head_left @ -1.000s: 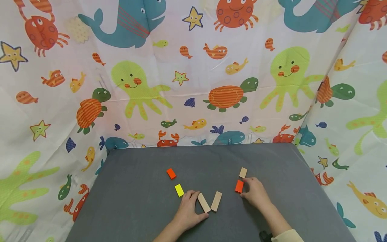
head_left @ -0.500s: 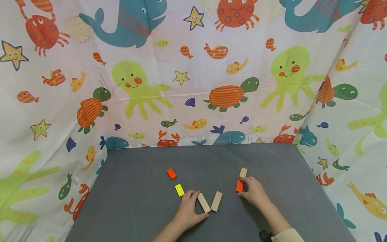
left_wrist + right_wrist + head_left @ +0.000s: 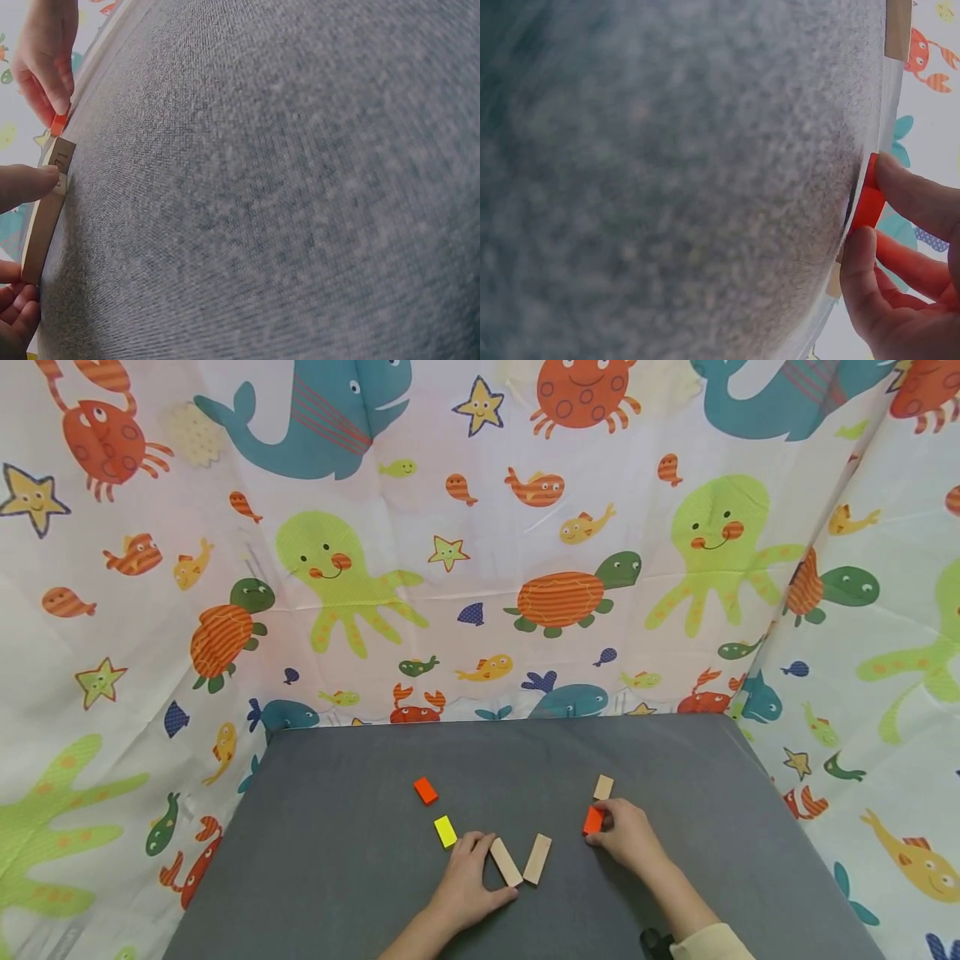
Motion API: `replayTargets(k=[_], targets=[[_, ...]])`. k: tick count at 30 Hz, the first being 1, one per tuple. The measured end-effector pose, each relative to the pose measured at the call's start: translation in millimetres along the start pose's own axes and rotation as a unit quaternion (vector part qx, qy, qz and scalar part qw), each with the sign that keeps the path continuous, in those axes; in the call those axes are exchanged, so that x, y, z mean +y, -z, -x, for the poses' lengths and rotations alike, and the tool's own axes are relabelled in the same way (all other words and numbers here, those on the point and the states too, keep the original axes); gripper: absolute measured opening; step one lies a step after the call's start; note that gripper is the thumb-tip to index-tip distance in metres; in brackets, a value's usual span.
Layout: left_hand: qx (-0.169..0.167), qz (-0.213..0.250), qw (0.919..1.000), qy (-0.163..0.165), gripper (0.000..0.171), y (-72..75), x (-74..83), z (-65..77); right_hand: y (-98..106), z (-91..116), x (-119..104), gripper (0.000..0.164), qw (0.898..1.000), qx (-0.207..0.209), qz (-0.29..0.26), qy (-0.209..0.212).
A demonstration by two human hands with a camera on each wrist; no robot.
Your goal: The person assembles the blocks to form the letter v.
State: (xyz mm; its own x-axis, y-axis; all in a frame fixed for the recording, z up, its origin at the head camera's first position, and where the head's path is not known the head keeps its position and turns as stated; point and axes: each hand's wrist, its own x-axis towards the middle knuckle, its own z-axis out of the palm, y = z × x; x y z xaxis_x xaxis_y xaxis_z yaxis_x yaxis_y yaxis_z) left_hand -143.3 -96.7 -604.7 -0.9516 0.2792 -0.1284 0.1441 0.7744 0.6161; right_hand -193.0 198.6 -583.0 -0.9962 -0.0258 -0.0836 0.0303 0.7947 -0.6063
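Observation:
In the head view my left hand [image 3: 467,883] spans a long plain wooden block [image 3: 506,862], with the thumb at its near end and fingers at its far end. A second long wooden block [image 3: 537,859] leans beside it, the two forming a V on the cloth. My right hand [image 3: 633,839] pinches a red-orange block [image 3: 592,821] between thumb and fingers, a grip also plain in the right wrist view. Just beyond that block lies a short wooden block [image 3: 603,787]. Dark printed marks show on the wooden block [image 3: 46,225] in the left wrist view.
A yellow block [image 3: 445,832] lies just past my left fingertips, and an orange-red block [image 3: 425,790] lies farther back. Grey cloth [image 3: 337,843] covers the table. A curtain [image 3: 480,635] printed with sea animals hangs behind and along the sides.
My right hand has edged slightly left, its fingers closer round the red-orange block, which has turned a little. The left hand and the other blocks have stayed put.

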Motion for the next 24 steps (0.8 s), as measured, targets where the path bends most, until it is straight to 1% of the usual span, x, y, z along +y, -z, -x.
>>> replayTargets(k=[7,14,24], targets=[[0.002,0.008,1.0,0.001,0.088,0.5,-0.2,-0.7,0,-2,-5,0.06,1.0,-0.001,-0.031,0.004],[-0.004,0.013,0.9999,0.004,0.089,1.2,1.7,-0.5,-3,-4,-10,0.059,0.999,-0.007,-0.036,0.006],[-0.002,0.008,1.0,0.004,0.088,0.1,0.2,-0.4,-7,-8,-21,0.059,0.999,-0.015,-0.048,0.009]])
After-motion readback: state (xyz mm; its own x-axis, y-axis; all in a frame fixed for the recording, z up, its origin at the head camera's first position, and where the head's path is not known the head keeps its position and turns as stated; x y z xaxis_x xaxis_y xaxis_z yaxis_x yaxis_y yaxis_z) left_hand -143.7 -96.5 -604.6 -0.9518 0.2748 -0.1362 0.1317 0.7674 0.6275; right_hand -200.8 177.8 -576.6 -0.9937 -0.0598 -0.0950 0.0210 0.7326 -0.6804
